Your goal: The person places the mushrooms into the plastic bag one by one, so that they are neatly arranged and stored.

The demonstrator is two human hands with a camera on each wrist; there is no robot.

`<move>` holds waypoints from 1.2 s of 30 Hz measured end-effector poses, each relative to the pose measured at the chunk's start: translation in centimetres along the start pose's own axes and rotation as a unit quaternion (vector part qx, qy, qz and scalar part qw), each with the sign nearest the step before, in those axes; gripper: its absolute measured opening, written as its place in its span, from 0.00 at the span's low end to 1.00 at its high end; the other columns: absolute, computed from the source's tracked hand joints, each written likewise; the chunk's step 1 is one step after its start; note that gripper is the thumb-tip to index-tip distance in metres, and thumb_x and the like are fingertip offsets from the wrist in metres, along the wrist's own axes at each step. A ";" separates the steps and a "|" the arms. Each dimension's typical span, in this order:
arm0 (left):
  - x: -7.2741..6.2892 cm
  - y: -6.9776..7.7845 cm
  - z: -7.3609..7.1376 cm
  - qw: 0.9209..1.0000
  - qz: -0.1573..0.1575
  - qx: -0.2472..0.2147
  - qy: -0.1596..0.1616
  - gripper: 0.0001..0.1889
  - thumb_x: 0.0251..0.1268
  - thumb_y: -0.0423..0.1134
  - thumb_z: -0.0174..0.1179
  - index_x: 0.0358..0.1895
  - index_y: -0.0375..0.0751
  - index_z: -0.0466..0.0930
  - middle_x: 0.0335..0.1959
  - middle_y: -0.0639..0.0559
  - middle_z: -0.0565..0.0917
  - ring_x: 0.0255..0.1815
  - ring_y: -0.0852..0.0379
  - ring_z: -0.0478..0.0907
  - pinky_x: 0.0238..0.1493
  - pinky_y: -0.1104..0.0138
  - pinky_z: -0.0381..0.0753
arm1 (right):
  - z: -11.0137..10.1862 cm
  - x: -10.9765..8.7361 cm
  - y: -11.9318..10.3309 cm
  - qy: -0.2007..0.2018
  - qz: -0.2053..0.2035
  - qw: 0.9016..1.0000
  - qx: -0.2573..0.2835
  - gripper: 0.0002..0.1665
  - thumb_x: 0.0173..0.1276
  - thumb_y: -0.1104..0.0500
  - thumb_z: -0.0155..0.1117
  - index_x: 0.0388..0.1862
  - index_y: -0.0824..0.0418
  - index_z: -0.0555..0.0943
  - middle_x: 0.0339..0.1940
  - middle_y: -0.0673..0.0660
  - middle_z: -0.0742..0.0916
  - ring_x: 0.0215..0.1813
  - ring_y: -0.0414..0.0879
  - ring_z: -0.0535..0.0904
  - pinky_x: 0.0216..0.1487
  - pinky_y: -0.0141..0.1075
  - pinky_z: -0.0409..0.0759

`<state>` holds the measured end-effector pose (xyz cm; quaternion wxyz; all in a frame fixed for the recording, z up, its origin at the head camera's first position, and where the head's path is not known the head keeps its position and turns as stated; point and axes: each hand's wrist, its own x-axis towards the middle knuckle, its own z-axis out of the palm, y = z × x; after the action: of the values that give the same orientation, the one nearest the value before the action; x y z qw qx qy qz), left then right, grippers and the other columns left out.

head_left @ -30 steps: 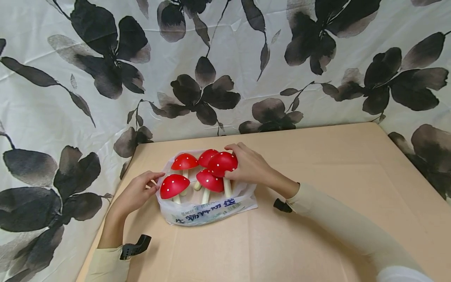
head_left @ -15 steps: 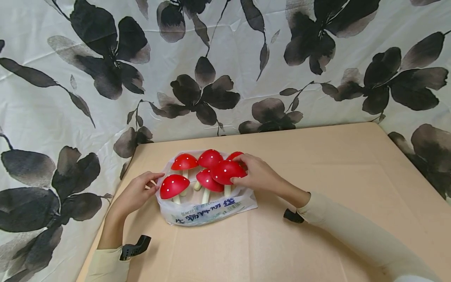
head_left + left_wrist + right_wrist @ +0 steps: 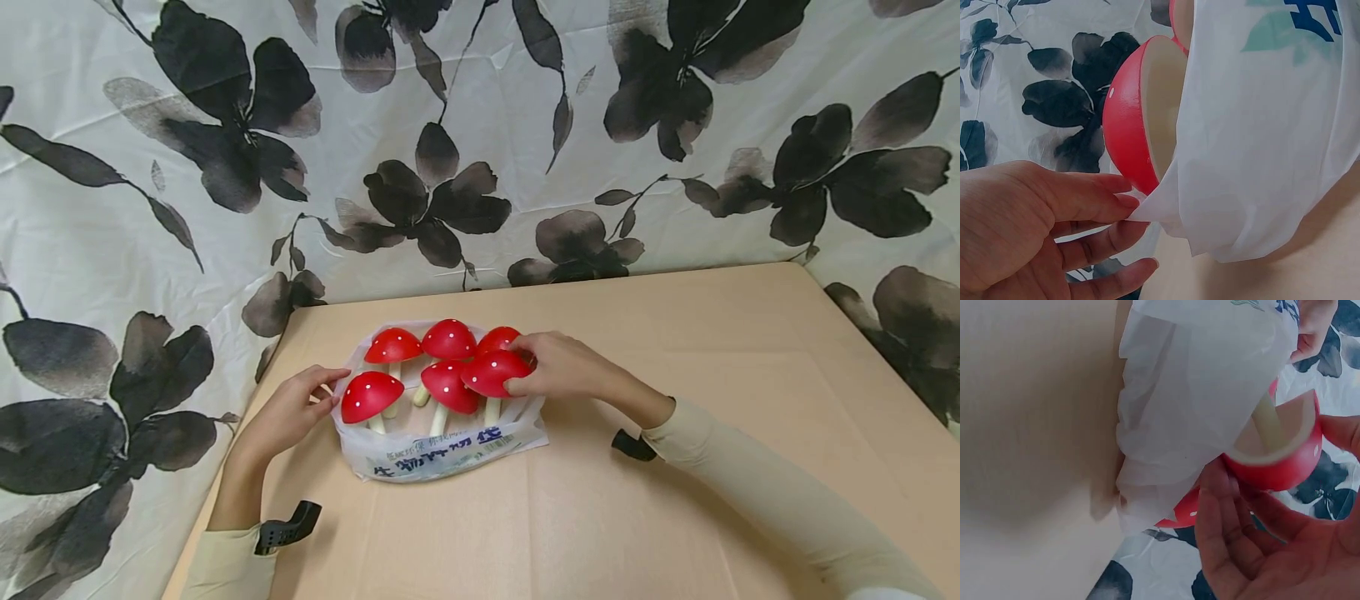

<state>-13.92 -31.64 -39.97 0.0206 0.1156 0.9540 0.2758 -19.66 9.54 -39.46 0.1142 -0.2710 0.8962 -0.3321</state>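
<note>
Several toy mushrooms with white-dotted red caps and pale stems stand in a white plastic bag (image 3: pixel 423 468) with blue lettering. At the bag's right side, my right hand (image 3: pixel 558 365) holds one toy mushroom (image 3: pixel 491 373) by its cap, thumb on the near side. In the right wrist view, the hollow underside and stem of that mushroom (image 3: pixel 1282 475) show between thumb and fingers. My left hand (image 3: pixel 296 408) is at the bag's left rim. Its thumb and a finger pinch the edge of the bag (image 3: pixel 1247 162) in the left wrist view, beside another red cap (image 3: pixel 1125 119).
The bag sits toward the left of a light tan table (image 3: pixel 675 500). Behind and left of the table hangs a white cloth (image 3: pixel 525 100) with dark flowers. A black wrist device (image 3: pixel 288 527) is strapped over the left sleeve, another (image 3: pixel 632 445) near the right cuff.
My right hand has moved right and lower with its mushroom, settling it in front of another cap at the bag's right side. The left hand stays put.
</note>
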 end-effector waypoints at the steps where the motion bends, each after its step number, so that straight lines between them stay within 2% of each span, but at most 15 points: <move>1: 0.0 0.0 0.0 1.000 0.001 0.000 0.001 0.22 0.64 0.23 0.61 0.63 0.31 0.78 0.49 0.41 0.83 0.45 0.47 0.81 0.39 0.74 0.82 | 0.0 0.0 -0.1 -0.005 -0.004 1.000 -0.002 0.38 0.52 0.48 0.74 0.63 0.61 0.80 0.49 0.52 0.87 0.46 0.47 0.82 0.41 0.36 0.85; 9: 0.1 -0.1 0.1 1.000 0.007 0.004 0.007 0.22 0.64 0.22 0.61 0.63 0.30 0.78 0.48 0.41 0.83 0.44 0.46 0.81 0.39 0.73 0.82 | 0.3 0.1 -0.6 -0.032 -0.018 0.999 -0.011 0.36 0.52 0.47 0.74 0.60 0.58 0.80 0.48 0.49 0.86 0.47 0.45 0.81 0.42 0.36 0.85; 16: 0.2 0.0 0.1 1.000 0.003 0.009 0.005 0.22 0.64 0.23 0.60 0.63 0.30 0.78 0.48 0.41 0.83 0.45 0.46 0.81 0.39 0.74 0.81 | 0.5 0.4 -0.4 -0.018 -0.013 1.000 0.018 0.33 0.53 0.49 0.71 0.58 0.59 0.81 0.46 0.49 0.87 0.43 0.44 0.81 0.40 0.35 0.84; 21: 0.2 0.1 0.0 1.000 0.004 0.008 0.004 0.22 0.64 0.23 0.60 0.63 0.30 0.78 0.48 0.41 0.83 0.45 0.46 0.81 0.39 0.73 0.82 | 0.4 0.5 -0.1 -0.039 -0.027 0.999 0.016 0.29 0.58 0.49 0.67 0.57 0.61 0.83 0.42 0.49 0.88 0.42 0.44 0.81 0.39 0.34 0.83; 24: 0.2 0.1 0.1 1.000 0.006 0.009 0.003 0.22 0.64 0.22 0.60 0.63 0.30 0.78 0.48 0.41 0.83 0.45 0.46 0.81 0.39 0.73 0.82 | 0.2 0.4 0.0 -0.054 -0.037 0.998 0.012 0.31 0.59 0.49 0.67 0.60 0.62 0.82 0.44 0.50 0.88 0.43 0.44 0.81 0.41 0.34 0.84; 30: 0.1 0.1 0.1 1.000 0.005 0.007 0.002 0.22 0.64 0.22 0.60 0.63 0.30 0.78 0.48 0.41 0.83 0.45 0.46 0.81 0.39 0.73 0.82 | 0.0 0.0 -0.2 -0.066 -0.050 0.996 -0.034 0.40 0.54 0.48 0.74 0.66 0.58 0.77 0.46 0.48 0.88 0.44 0.44 0.84 0.42 0.35 0.84; 36: 0.0 0.1 0.1 1.000 0.001 0.003 0.001 0.23 0.64 0.23 0.61 0.63 0.30 0.78 0.47 0.42 0.83 0.45 0.47 0.81 0.39 0.74 0.82 | 0.2 -0.2 -0.5 -0.027 -0.074 0.993 -0.089 0.40 0.52 0.42 0.77 0.64 0.52 0.79 0.52 0.49 0.82 0.48 0.47 0.82 0.40 0.35 0.84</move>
<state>-13.88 -31.51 -40.06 0.0185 0.1164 0.9547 0.2731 -19.28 9.25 -39.26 0.0887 -0.3549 0.8962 -0.2510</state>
